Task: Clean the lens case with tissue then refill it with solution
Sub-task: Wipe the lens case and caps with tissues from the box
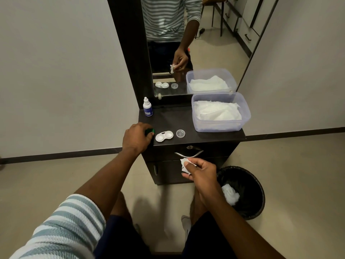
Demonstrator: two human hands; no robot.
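Clear plastic tub (221, 126) holds tissues; left hand (137, 136) grips green cap (150, 131), right hand (200, 170) pinches tissue (184, 165).

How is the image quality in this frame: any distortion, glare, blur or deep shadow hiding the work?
Head view: wide-angle bending curves the wall baseboard and mirror frame; lighting is soft and even, with faint shadows on the floor; no strong glare; the lens case and bottle are sharp; the bin interior is dark, only tissue visible; the green cap is mostly hidden under the left hand.
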